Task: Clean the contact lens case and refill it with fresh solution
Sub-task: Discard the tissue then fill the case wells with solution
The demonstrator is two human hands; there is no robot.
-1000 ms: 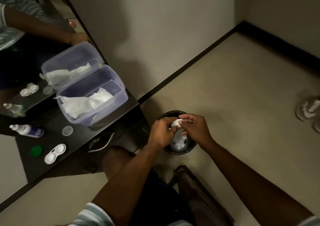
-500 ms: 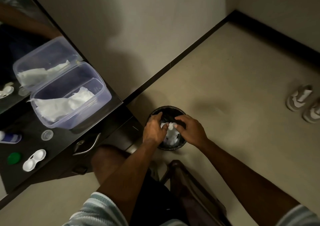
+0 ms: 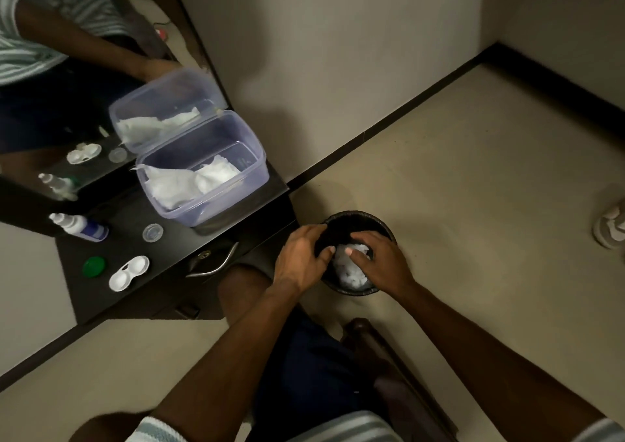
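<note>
The white contact lens case [image 3: 129,273] lies open on the dark table [image 3: 176,238], far left of both hands. Beside it are a green cap [image 3: 94,266], a clear cap [image 3: 153,232] and the solution bottle [image 3: 79,227] on its side. My left hand [image 3: 301,259] and my right hand [image 3: 382,262] hover over a black bin [image 3: 355,220] on the floor, fingers spread. Crumpled white tissue [image 3: 350,269] lies inside the bin under my thumbs; neither hand seems to grip it.
A clear plastic tub [image 3: 250,161] of white tissues stands on the table against a mirror [image 3: 67,69]. A metal drawer handle [image 3: 216,265] sticks out below the tabletop. A shoe [image 3: 608,227] lies at the right edge, and a dark chair [image 3: 382,353] is between my arms.
My hands have dropped from above the bin down to its rim and let go of the small tissue wad they pinched. The view has swung back to the left.
</note>
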